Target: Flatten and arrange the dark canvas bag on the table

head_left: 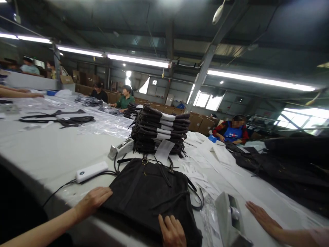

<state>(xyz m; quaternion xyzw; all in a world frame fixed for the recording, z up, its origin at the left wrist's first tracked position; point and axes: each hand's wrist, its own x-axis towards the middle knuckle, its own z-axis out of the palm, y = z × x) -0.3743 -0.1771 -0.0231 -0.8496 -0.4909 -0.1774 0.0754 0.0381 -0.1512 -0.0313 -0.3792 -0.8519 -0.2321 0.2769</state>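
Note:
A black bag [154,195] with thin straps and a small gold-coloured buckle lies flat at the table's near edge. At its lower left corner, my left hand [94,203] is closed, fingers together on the bag's edge; the thumb is out of sight. My right hand [173,232] rests on the lower front of the bag, its bent fingers slightly apart. Behind the bag rises a stack of folded black bags [160,132] wrapped with white paper bands. A loose white paper slip [164,151] hangs against the stack.
A tape dispenser [230,219] stands right of the bag, near a co-worker's hand [262,218]. Another dispenser [121,149] and a white power bank [92,172] with cables lie left. Black bags [282,171] are heaped at far right. Co-workers sit around the table.

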